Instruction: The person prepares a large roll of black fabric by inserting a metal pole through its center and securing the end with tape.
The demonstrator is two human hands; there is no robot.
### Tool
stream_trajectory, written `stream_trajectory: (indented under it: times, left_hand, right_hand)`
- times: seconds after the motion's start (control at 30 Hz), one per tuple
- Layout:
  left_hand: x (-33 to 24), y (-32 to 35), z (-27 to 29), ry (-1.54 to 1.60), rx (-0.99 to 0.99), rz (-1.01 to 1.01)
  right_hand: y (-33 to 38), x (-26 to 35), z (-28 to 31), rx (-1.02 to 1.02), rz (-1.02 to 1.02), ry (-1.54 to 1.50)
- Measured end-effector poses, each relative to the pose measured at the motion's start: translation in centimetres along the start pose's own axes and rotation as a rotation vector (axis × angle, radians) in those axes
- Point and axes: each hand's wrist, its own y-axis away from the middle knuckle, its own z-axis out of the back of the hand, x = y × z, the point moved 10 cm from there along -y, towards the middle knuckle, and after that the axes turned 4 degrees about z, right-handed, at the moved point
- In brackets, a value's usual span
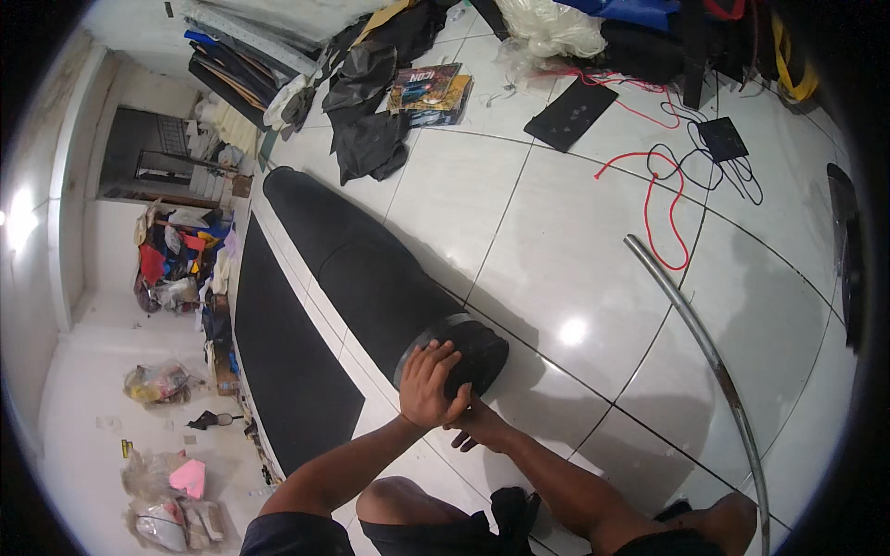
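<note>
A long, thick black roll point(362, 264), apparently of fabric or sheet material, lies on the tiled floor and stretches from the upper left toward me. Its wide near end has a greyish band around it. My left hand point(430, 387) rests on this end with fingers stretched over the band. Just to its right and lower, my right hand point(482, 426) is at the rim of the same end. Its fingers are partly hidden beside my left wrist; those that show are apart. A flat black sheet point(292, 347) lies left of the roll.
Right of me a bent metal pipe point(688, 317) lies on the floor. Beyond it are a red cord point(669, 222), a black cord with a dark square piece point(723, 139), and a black rectangle point(570, 113). Magazines point(428, 94), dark cloth point(366, 139) and piled goods are farther off.
</note>
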Motion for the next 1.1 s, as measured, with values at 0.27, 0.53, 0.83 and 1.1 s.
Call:
stream_trajectory:
  times: [0.27,0.53,0.83,1.1]
  left_hand:
    - [0.0,0.0,0.0,0.008,-0.015,0.001]
    - [-0.1,0.1,0.1,0.052,-0.018,0.006]
    - [0.0,-0.5,0.1,0.016,-0.027,0.026]
    - [0.2,-0.1,0.2,0.051,-0.007,0.022]
  right_hand:
    - [0.3,-1.0,0.7,-0.040,-0.003,0.045]
    - [-0.7,-1.5,1.6,-0.102,0.142,-0.420]
    - [-0.9,-0.4,3.9,-0.307,0.184,0.573]
    - [-0.7,-0.5,1.6,-0.130,0.224,0.222]
